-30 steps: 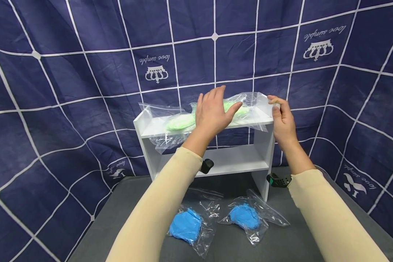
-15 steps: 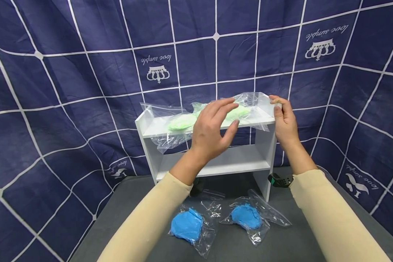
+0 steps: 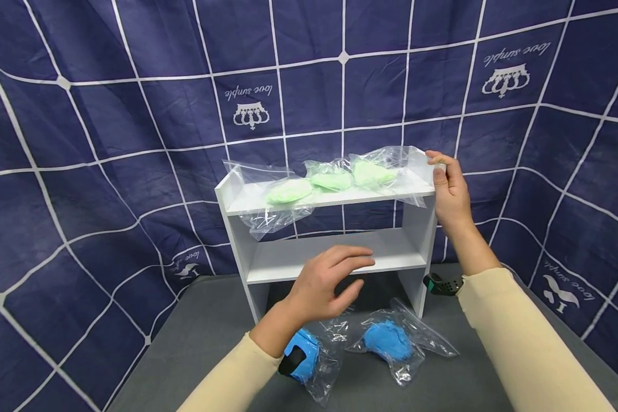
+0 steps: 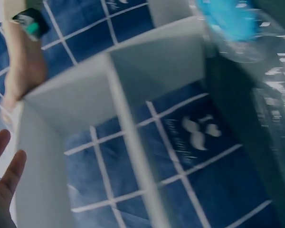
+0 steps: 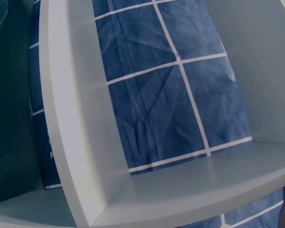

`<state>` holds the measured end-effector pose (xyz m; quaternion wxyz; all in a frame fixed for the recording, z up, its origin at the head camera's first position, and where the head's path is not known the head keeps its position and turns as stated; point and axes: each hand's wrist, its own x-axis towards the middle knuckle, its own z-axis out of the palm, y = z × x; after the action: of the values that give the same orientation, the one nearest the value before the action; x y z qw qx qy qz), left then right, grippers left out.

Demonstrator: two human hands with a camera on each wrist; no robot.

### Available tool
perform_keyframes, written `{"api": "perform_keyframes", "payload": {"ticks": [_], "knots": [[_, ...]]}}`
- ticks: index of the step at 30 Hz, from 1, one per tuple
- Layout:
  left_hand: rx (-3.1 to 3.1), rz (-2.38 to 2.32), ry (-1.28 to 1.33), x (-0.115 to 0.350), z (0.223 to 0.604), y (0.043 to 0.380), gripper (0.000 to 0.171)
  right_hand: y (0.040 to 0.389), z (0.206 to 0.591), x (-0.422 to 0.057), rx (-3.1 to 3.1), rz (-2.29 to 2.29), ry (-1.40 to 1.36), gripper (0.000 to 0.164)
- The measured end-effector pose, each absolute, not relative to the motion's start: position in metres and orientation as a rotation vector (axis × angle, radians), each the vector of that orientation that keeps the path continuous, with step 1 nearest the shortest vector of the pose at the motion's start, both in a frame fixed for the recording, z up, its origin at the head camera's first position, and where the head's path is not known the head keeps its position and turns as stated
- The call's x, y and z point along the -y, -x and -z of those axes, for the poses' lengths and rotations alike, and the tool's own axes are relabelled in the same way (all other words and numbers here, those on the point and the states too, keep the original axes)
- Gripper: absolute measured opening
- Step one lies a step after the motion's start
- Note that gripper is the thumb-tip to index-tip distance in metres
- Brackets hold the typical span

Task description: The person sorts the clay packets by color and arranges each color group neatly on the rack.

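Note:
My right hand grips the upper right corner of a small white shelf, fingers over the side panel and thumb in front. My left hand hovers before the lower board with fingers loosely spread, holding nothing; its fingers show at the left edge of the left wrist view. On the top board lie three clear zip bags with pale green contents: a left bag, a middle bag and a right bag. The left bag's plastic hangs over the front edge.
Two clear zip bags with blue contents lie on the dark grey tabletop: a right blue bag and a left blue bag, partly behind my left wrist. A navy curtain with white lines hangs behind and on the right.
My left hand has drawn back from the green bags on the top board and come down in front of the lower board. The right hand keeps its grip on the shelf corner.

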<state>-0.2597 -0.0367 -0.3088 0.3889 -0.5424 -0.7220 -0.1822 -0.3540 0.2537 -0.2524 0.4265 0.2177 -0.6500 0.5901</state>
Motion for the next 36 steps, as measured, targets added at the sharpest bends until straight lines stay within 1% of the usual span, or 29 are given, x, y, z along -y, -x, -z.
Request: {"api": "perform_keyframes", "payload": {"ticks": [4, 9, 13, 17, 24, 31, 34, 36], "knots": [[1.897, 0.517, 1.362, 0.057, 0.334, 0.261, 0.033, 0.354, 0.254, -0.253, 1.627, -1.481, -0.543, 0.026], [1.900, 0.585, 1.311, 0.086, 0.356, 0.267, 0.030, 0.354, 0.256, -0.253, 1.641, -1.471, -0.523, 0.025], [1.830, 0.611, 1.245, 0.113, 0.365, 0.275, 0.028, 0.345, 0.252, -0.248, 1.642, -1.474, -0.537, 0.025], [1.739, 0.591, 1.141, 0.138, 0.363, 0.282, 0.028, 0.335, 0.246, -0.242, 1.620, -1.487, -0.555, 0.024], [1.490, 0.587, 0.830, 0.169, 0.341, 0.290, 0.033, 0.348, 0.250, -0.246, 1.633, -1.477, -0.536, 0.026], [1.393, 0.801, 0.524, 0.181, 0.294, 0.308, 0.046, 0.351, 0.251, -0.250, 1.632, -1.472, -0.531, 0.025], [1.499, 0.886, 0.465, 0.184, 0.272, 0.320, 0.050, 0.344, 0.248, -0.248, 1.645, -1.466, -0.534, 0.027], [1.596, 0.940, 0.483, 0.183, 0.258, 0.328, 0.051, 0.341, 0.245, -0.247, 1.649, -1.464, -0.529, 0.027]]}}
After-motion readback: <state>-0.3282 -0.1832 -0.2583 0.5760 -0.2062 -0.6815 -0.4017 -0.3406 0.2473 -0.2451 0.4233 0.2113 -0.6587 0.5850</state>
